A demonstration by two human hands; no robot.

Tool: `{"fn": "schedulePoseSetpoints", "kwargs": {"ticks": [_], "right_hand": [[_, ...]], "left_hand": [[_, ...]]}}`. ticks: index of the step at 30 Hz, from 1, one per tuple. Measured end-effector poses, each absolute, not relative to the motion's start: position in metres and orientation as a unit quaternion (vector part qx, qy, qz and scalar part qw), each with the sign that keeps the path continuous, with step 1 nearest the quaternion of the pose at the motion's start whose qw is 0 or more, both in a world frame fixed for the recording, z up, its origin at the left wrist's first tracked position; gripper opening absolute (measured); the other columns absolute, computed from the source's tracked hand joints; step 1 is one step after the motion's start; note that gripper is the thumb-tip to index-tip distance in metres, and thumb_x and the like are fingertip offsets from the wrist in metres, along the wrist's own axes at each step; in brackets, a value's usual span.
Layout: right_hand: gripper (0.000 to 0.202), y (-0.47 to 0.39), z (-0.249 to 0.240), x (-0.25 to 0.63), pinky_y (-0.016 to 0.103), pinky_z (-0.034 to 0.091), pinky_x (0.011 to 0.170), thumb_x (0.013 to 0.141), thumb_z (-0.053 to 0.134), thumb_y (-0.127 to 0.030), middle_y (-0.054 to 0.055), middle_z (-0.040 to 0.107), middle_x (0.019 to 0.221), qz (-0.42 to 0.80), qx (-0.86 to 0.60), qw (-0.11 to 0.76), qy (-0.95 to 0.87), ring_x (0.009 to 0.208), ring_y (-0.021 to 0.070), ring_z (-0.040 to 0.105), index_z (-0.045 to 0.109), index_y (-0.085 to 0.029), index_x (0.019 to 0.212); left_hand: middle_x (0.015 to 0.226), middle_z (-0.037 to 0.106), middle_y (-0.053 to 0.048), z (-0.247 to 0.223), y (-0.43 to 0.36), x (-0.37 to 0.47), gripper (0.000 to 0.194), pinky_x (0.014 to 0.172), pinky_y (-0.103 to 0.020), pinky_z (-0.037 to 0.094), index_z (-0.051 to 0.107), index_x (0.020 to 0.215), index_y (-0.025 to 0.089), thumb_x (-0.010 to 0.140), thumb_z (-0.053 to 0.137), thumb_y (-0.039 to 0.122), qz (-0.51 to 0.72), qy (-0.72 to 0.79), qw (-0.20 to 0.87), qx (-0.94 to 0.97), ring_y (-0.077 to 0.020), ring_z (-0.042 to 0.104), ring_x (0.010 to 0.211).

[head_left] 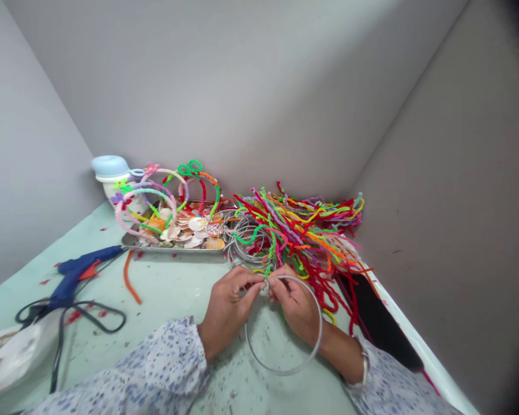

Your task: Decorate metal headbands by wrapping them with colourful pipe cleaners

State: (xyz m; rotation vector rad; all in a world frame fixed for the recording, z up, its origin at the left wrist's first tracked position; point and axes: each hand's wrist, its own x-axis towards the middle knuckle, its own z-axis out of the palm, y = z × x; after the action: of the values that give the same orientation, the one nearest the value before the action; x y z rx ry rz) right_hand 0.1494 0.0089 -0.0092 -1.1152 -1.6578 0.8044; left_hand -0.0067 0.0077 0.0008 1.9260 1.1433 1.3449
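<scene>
A thin grey wire ring [284, 373] hangs from my fingertips over the light green tabletop [173, 288]. My left hand [231, 305] pinches the top of the ring from the left. From the right, my right hand [296, 302] pinches the same spot, fingertips almost touching the left ones, and the ring passes in front of its wrist. The exact wire ends are too small to make out. Just beyond my fingers lie a coil of grey wire rings [246, 251] and a pile of colourful fuzzy stems [294, 225].
A metal tray [177, 250] holds shells and several colourful wrapped rings. Behind it stands a white bottle with a blue lid [111, 167]. A blue glue gun [71, 279] with a dark cord, an orange stem [130, 279] and a white packet [15, 357] lie left. A black object [378, 323] is right.
</scene>
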Motion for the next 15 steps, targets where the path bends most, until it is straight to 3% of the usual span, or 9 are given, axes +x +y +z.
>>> {"fn": "schedulePoseSetpoints", "kwargs": {"ticks": [12,15], "right_hand": [[0.020,0.0092,-0.0084,0.1526,0.026,0.042,0.060,0.090,0.046,-0.028,-0.001,0.053,0.065,0.274,-0.450,0.463,-0.712,0.061,0.0138,0.053,0.057,-0.020,0.077],[0.013,0.0066,-0.0057,0.1532,0.026,0.044,0.063,0.089,0.048,-0.027,0.001,0.057,0.074,0.275,-0.444,0.467,-0.713,0.065,0.0142,0.055,0.059,-0.020,0.086]], "left_hand": [[0.080,0.062,-0.004,0.0049,0.0062,-0.0051,0.014,0.069,-0.027,0.044,0.065,0.083,0.019,0.086,0.051,0.019,0.470,0.424,0.250,0.733,-0.0157,0.057,0.077],[0.082,0.061,-0.004,0.0056,0.0042,-0.0048,0.013,0.071,-0.027,0.044,0.063,0.085,0.019,0.086,0.050,0.019,0.478,0.419,0.247,0.731,-0.0160,0.056,0.079]]}}
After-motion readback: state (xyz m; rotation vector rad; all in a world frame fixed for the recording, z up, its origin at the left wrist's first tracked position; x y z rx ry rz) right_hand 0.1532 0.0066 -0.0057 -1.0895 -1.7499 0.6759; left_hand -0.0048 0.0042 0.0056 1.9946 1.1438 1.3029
